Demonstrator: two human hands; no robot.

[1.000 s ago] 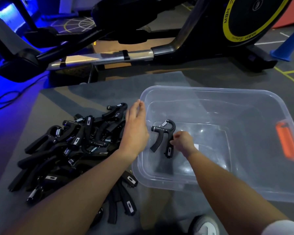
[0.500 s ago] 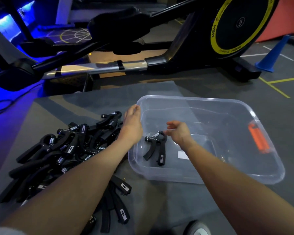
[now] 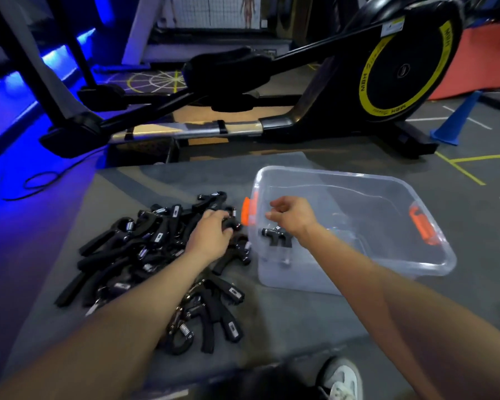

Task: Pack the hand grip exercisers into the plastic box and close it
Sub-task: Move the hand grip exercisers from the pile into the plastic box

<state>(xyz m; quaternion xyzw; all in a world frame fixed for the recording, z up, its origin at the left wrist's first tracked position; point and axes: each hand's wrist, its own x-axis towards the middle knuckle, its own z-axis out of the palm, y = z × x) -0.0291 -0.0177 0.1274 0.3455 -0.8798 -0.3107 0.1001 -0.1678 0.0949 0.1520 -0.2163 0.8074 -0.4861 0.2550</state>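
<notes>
A clear plastic box (image 3: 433, 264) with orange latches (image 3: 422, 225) stands open on the grey mat. One black hand grip exerciser (image 3: 276, 236) lies inside near its left wall. My right hand (image 3: 293, 215) hovers just above that exerciser, fingers loosely curled and holding nothing. A pile of several black exercisers (image 3: 145, 249) lies left of the box. My left hand (image 3: 211, 236) rests on the pile's right side, its fingers closing around one exerciser (image 3: 228, 225) there.
A black and yellow elliptical trainer (image 3: 387, 70) stands behind the mat. A blue cone (image 3: 452, 122) sits at the right, on a floor with yellow lines. My shoe (image 3: 341, 379) shows at the bottom edge. A cable (image 3: 38, 180) loops on the left floor.
My right hand let go of the exerciser, which now lies in the box, and lifted off it. My left hand moved from the box's edge onto the pile.
</notes>
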